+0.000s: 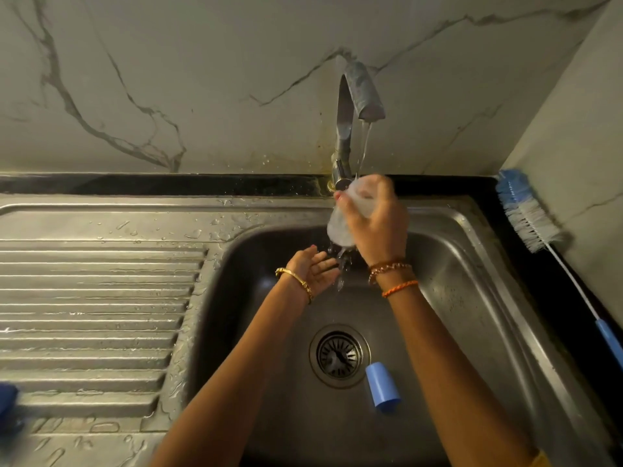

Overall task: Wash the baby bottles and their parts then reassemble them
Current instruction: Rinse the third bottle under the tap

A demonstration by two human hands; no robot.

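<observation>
The wet bottle (340,224) could slip from the right hand (377,224) and drop into the sink (472,264), because water from the tap (364,96) makes it slick. It is clear and see-through, held at 12 o'clock over the drain (339,356), fingers curled round it. The left hand (317,271) waits under it, fingers loose, holding nothing.

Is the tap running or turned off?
Running. A thin stream falls from the tap onto the clear bottle gripped by the right hand.
</observation>
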